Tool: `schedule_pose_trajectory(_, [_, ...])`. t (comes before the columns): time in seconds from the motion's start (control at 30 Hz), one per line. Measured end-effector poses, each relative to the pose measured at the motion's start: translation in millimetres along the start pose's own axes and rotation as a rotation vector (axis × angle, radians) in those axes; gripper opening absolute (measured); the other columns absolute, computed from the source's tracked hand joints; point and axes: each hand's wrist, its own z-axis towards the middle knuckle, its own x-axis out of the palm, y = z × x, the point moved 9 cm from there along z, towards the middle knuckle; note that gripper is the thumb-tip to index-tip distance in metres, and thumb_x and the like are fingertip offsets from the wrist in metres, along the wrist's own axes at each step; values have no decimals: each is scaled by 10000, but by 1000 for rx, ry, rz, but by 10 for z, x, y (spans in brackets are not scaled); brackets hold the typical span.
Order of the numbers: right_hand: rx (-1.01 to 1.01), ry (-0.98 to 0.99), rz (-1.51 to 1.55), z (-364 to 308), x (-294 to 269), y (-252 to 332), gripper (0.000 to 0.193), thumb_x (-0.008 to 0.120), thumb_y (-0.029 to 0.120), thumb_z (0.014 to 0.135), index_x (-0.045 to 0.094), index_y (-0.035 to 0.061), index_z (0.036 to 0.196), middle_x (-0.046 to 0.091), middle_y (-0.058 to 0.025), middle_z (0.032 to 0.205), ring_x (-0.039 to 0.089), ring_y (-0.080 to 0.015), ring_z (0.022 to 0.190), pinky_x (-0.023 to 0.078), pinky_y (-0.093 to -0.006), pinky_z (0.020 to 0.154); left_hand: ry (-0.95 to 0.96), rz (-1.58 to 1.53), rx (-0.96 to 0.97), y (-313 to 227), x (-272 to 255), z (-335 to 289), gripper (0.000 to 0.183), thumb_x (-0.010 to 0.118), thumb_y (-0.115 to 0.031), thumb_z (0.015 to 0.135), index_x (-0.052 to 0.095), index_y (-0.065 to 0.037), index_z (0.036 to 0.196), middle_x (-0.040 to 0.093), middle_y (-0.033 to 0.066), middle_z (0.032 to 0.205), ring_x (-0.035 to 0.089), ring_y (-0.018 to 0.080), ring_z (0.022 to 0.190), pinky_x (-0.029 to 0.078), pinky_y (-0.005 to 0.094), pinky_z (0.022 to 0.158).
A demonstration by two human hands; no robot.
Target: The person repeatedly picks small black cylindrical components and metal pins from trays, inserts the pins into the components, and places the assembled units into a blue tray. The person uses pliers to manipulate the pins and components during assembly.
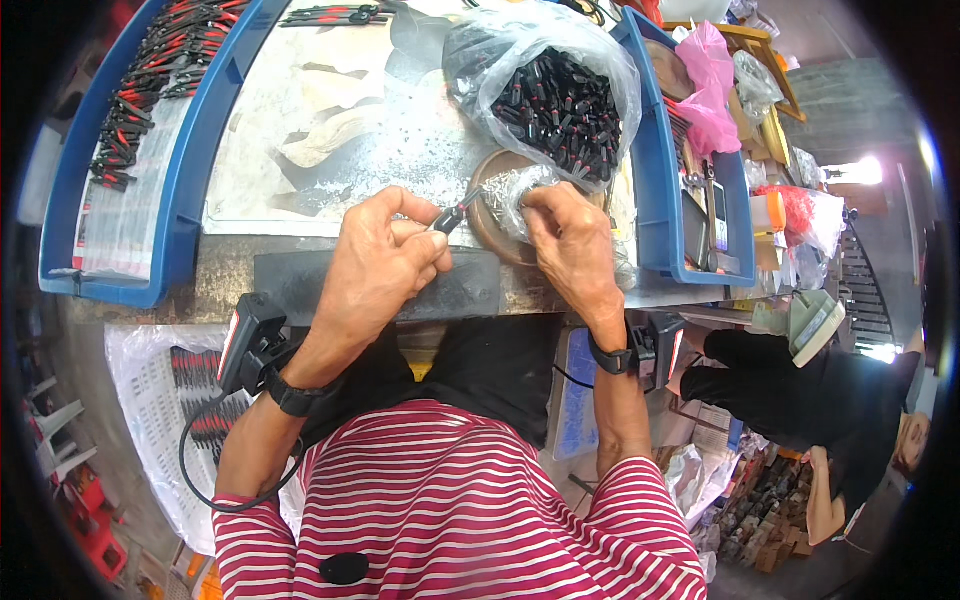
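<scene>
My left hand (375,255) is closed, pinching a small black tool (449,218) with a red mark and a thin metal end, above the near edge of the bench. The metal end points toward a round brown bowl (483,222). Inside the bowl lies clear plastic (516,192) with small silvery pieces. At the bowl's right side, my right hand (572,240) has its fingertips pressed together in the plastic; whatever they grip is hidden. Just behind stands an open clear bag (475,60) full of black parts (565,115) with red marks.
Blue trays flank the work area: the left one (180,190) holds many black-and-red tools, the right one (655,200) some metal tools. A dark pad (460,280) lies along the bench's near edge. A white basket (150,400) stands below left. Another person (820,410) is at right.
</scene>
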Motion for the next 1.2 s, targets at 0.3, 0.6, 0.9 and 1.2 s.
schedule_pose_trajectory(0.3, [-23, 21, -53, 59, 96, -11, 30, 597, 26, 785, 582, 11, 807, 597, -158, 770, 598, -344, 712, 458, -408, 642, -2, 25, -11, 24, 22, 0, 231, 573, -64, 848, 465, 28, 1030, 603, 91, 711, 432, 41, 519, 291, 159, 413])
schedule_pose_trajectory(0.6, [243, 50, 228, 5, 73, -196, 77, 573, 62, 796, 548, -10, 784, 598, -167, 710, 594, -312, 620, 454, -390, 584, 21, -24, -16, 27, 29, 1, 214, 570, -54, 847, 471, 16, 1023, 611, 96, 714, 436, 39, 517, 296, 156, 411])
schedule_pose_trajectory(0.9, [78, 45, 126, 36, 80, -109, 66, 604, 55, 808, 583, -7, 812, 587, -101, 667, 551, -173, 568, 440, -303, 544, 19, -12, -13, 19, 26, 2, 200, 563, -50, 848, 474, 10, 1018, 615, 97, 718, 441, 34, 519, 300, 155, 411])
schedule_pose_trajectory(1.2, [67, 49, 88, 23, 94, -99, 45, 597, 45, 788, 574, 10, 806, 603, -152, 724, 593, -297, 639, 452, -391, 586, 33, -38, -6, 28, 27, 1, 212, 568, -60, 849, 467, 13, 1021, 611, 97, 720, 444, 34, 518, 293, 155, 408])
